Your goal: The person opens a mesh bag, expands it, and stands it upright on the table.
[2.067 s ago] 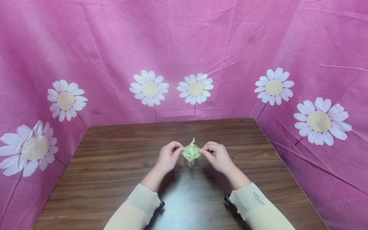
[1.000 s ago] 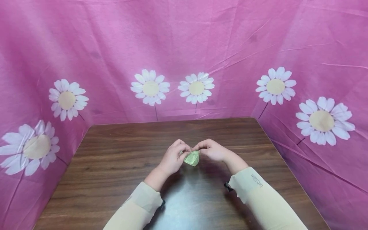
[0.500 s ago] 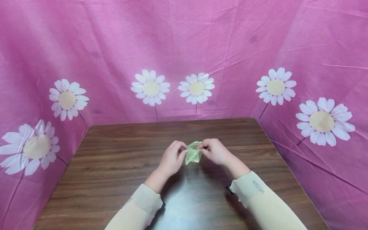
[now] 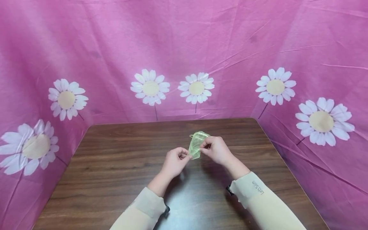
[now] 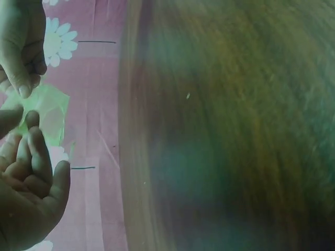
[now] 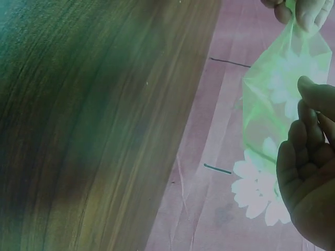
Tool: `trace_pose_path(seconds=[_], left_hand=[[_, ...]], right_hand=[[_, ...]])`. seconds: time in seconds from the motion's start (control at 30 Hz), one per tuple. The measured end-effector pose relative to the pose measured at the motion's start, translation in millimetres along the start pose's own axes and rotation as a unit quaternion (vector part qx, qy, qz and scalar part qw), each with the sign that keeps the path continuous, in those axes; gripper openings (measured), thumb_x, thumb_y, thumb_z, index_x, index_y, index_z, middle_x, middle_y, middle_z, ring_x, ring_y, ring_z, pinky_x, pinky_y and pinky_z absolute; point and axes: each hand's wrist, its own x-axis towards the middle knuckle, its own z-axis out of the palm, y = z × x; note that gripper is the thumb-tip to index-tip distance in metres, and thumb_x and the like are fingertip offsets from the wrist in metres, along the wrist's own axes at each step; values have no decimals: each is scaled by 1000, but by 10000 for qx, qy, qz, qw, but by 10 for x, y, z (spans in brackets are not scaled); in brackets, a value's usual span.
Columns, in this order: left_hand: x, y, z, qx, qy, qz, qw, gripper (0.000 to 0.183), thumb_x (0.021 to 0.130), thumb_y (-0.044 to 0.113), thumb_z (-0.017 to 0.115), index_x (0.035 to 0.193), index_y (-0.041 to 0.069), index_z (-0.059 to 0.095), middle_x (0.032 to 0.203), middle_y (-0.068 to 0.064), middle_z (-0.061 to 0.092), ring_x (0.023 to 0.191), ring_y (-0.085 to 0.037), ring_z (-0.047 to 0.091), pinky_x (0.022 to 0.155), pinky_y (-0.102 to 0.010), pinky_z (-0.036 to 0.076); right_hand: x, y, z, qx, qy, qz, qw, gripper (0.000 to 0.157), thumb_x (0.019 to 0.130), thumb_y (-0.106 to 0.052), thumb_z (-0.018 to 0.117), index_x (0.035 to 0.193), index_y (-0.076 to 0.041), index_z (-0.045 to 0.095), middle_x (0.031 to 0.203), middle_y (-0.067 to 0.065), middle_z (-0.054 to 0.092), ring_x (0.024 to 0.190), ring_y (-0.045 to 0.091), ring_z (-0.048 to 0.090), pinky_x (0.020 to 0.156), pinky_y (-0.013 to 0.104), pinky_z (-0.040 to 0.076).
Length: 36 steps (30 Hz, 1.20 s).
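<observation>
"Where is the green see-through cloth [image 4: 198,141]?"
"Up over the brown table [image 4: 120,159], between the two hands. The left hand [image 4: 174,162] pinches its low left edge with finger and thumb. The right hand [image 4: 218,151] pinches its right side."
"Is there room to move?"
"Yes. A strip of wood shows between the cloth and the table's back edge. The left and right edges are well apart from the hands. There's wood between the arms too."
"What's past the edges?"
"A pink curtain [image 4: 184,38], round three sides."
"How many of each thing?"
"One cloth, with one thin loop [image 4: 191,136] near its top. Two hands, two light sleeves [image 4: 254,193] and two black things [image 4: 166,210], one by each wrist. Six big white flowers [image 4: 150,88]: two left, two back, two right."
</observation>
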Motion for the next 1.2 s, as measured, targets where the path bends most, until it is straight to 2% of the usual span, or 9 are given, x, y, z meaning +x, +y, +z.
trace_pose_path(seconds=[0.13, 0.27, 0.4, 0.67, 0.77, 0.93, 1.03, 1.13, 1.2], left_hand=[[4, -12, 45, 102, 495, 107, 9987, 6, 91, 9, 81, 93, 5, 77, 79, 2, 74, 69, -7, 64, 66, -24, 56], [9, -25, 78, 117, 926, 163, 9955, 5, 88, 6, 82, 88, 5, 77, 77, 0, 74, 67, -7, 64, 63, -23, 56], [17, -31, 98, 205, 1170, 184, 9928, 7, 88, 5, 82, 85, 6, 76, 76, 0, 74, 66, -6, 63, 62, -22, 55], [20, -14, 112, 353, 1248, 232, 9913, 7, 88, 6, 83, 85, 7, 77, 74, 2, 71, 65, -6, 60, 62, -23, 53], [15, -33, 116, 512, 1176, 189, 9916, 5, 89, 9, 82, 88, 8, 78, 72, 4, 66, 64, -5, 57, 61, -23, 51], [10, -80, 137, 683, 1063, 326, 9915, 8, 91, 6, 78, 98, 4, 81, 74, 2, 65, 65, -5, 55, 61, -24, 50], [14, -67, 149, 625, 1195, 455, 9898, 9, 90, 2, 77, 97, 1, 81, 77, -1, 68, 66, -7, 57, 61, -23, 51], [23, -39, 154, 648, 1416, 508, 9865, 5, 90, 3, 77, 92, 1, 81, 76, -2, 69, 67, -9, 58, 61, -23, 50], [26, -15, 155, 690, 1532, 460, 9847, 4, 90, 4, 78, 90, 3, 81, 74, -2, 69, 65, -10, 58, 60, -24, 49]], right_hand=[[-19, -14, 9, 95, -70, 210, 9997, 18, 80, 5, 83, 76, -9, 73, 73, -5, 66, 67, 8, 59, 62, 25, 53], [-43, -27, 21, 233, -362, 429, 9982, 7, 86, 1, 80, 90, -5, 77, 77, -4, 65, 69, 10, 57, 63, 26, 51], [-50, -40, 33, 212, -583, 436, 9971, 8, 93, -5, 77, 99, -3, 81, 85, 0, 70, 74, 11, 60, 67, 28, 53], [-58, -11, 84, -101, -438, 523, 9976, 6, 95, -3, 76, 94, -3, 82, 86, 4, 77, 75, 10, 64, 69, 30, 56], [-67, -17, 92, -100, -203, 522, 9984, 4, 89, -1, 80, 88, -4, 81, 83, 1, 76, 73, 10, 65, 68, 30, 56], [-74, -8, 106, -69, 358, 500, 9981, 17, 80, 1, 87, 75, -9, 75, 73, -5, 69, 67, 9, 59, 63, 26, 52], [-81, 15, 127, -147, 474, 444, 9978, 12, 83, 0, 85, 82, -7, 75, 74, -3, 66, 67, 11, 57, 62, 28, 51], [-87, 19, 148, -424, 358, 427, 9975, 3, 89, -3, 81, 91, -4, 79, 82, 2, 70, 71, 14, 60, 66, 33, 53], [-86, 17, 162, -641, 260, 408, 9968, 3, 92, -6, 78, 94, -4, 81, 86, 4, 73, 73, 15, 63, 68, 36, 54]])
